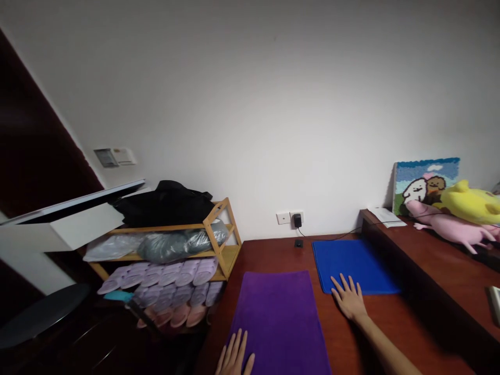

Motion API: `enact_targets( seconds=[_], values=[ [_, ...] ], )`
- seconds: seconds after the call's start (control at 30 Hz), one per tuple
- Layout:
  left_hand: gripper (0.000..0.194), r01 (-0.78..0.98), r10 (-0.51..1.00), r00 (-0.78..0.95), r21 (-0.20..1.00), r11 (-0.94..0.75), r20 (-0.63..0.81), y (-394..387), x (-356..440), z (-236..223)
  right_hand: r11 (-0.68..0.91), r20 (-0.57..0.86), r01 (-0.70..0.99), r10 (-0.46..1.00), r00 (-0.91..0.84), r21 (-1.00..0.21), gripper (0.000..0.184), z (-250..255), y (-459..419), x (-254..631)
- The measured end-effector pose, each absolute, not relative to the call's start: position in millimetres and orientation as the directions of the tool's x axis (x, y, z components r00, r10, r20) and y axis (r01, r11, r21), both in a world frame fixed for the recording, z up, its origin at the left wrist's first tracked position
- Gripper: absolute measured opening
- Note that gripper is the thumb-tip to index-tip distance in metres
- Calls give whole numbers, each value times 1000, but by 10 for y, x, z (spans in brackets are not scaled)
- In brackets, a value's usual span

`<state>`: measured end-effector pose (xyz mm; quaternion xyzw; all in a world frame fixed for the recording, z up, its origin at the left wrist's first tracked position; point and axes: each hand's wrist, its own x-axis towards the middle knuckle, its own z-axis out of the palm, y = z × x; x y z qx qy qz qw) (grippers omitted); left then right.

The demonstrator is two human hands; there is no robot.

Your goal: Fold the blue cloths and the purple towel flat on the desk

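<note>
L hand (pixel 233 357) open, fingers spread, flat on L edge of purple rectangular cloth (pixel 279 317), at 6 o'clock. R hand (pixel 349 299) open, fingers spread, palm down on near edge of blue folded cloth (pixel 353 266), at 4 o'clock. Both cloths on reddish-brown wooden table (pixel 339 333); purple runs out of view at 6. Black plug adapter (pixel 297 221) in white wall socket, cable trailing R. Wooden shoe rack (pixel 230 260) w/ lilac slippers (pixel 171 273) at 8. Pink & yellow plush toys (pixel 453 227) at 3-4.
</note>
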<state>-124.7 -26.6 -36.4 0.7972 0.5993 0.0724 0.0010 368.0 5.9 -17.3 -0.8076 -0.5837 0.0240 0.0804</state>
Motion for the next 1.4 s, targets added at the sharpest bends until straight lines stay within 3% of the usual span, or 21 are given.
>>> enact_targets(
  seconds=[0.43, 0.6, 0.8, 0.97, 1.13, 1.4],
  values=[
    [67, 959, 959, 273, 59, -277, 71, -460, -1045, 56, -194, 207, 960, 950, 235, -200, 58, -415, -1775, 3195],
    [68, 955, 958, 279, 83, -283, 61, -477, -1048, 65, -204, 158, 958, 959, 237, -203, 59, -408, -1952, 3124],
    [68, 956, 957, 272, 80, -281, 100, -460, -1088, -37, -181, 138, 944, 965, 225, -275, 61, 138, -1283, 2879],
    [66, 958, 956, 275, 59, -281, 103, -462, -1103, -78, -114, 23, 937, 991, 128, -330, 62, 507, -203, 2426],
    [65, 954, 952, 285, 59, -293, 106, -478, -1152, -151, -191, -54, 935, 981, 184, -297, 67, 317, 521, 2224],
    [64, 947, 937, 290, 82, -310, 197, -285, -800, 70, -202, -25, 946, 979, 203, -254, 73, -71, 660, 2284]
  ],
)
